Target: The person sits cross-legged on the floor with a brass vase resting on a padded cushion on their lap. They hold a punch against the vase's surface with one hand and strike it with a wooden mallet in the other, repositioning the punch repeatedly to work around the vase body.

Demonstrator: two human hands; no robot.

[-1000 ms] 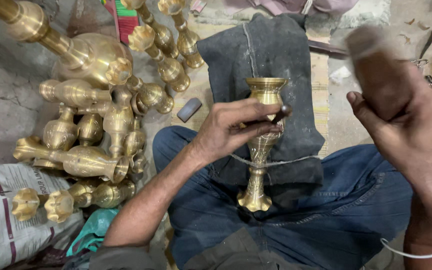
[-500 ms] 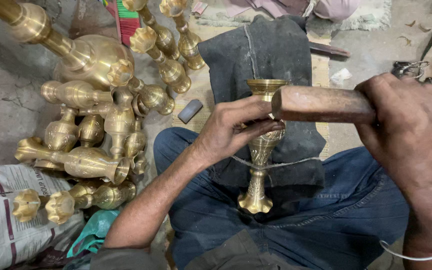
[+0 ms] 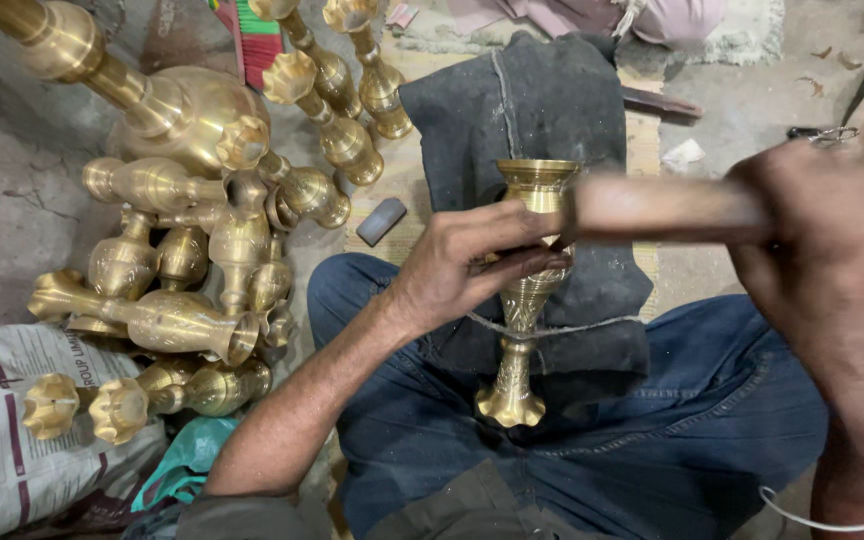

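1. Against the dark padded block (image 3: 542, 110), the fingers (image 3: 512, 262) of the left hand (image 3: 457, 265) were wrapped around the upper stem of a brass vase (image 3: 524, 290), grasping it just below its flared cup.
2. The vase stood roughly upright over the person's lap, its scalloped foot down on the blue trousers (image 3: 652, 440) and its rim near the top of the cloth-covered block.
3. The right hand (image 3: 832, 270) was clenched around a wooden mallet (image 3: 657, 207), whose blurred head lay across the view with its end just beside the vase's cup; whether it touched the brass could not be told.
4. Judged from that, the step was a tapping of the cup. It would go well with the left grip kept firm and low enough to leave the struck part bare, the fingers clear of the mallet's path, and the blows light and square, so that thin brass would not dent or twist off its axis.
5. A thin cord (image 3: 592, 325) ran around the block behind the stem.
6. Further out, to the left, a heap of similar brass vases (image 3: 202, 270) lay on the concrete floor (image 3: 2, 200), with a printed sack (image 3: 2, 440) and a small grey block (image 3: 380, 221) nearby.
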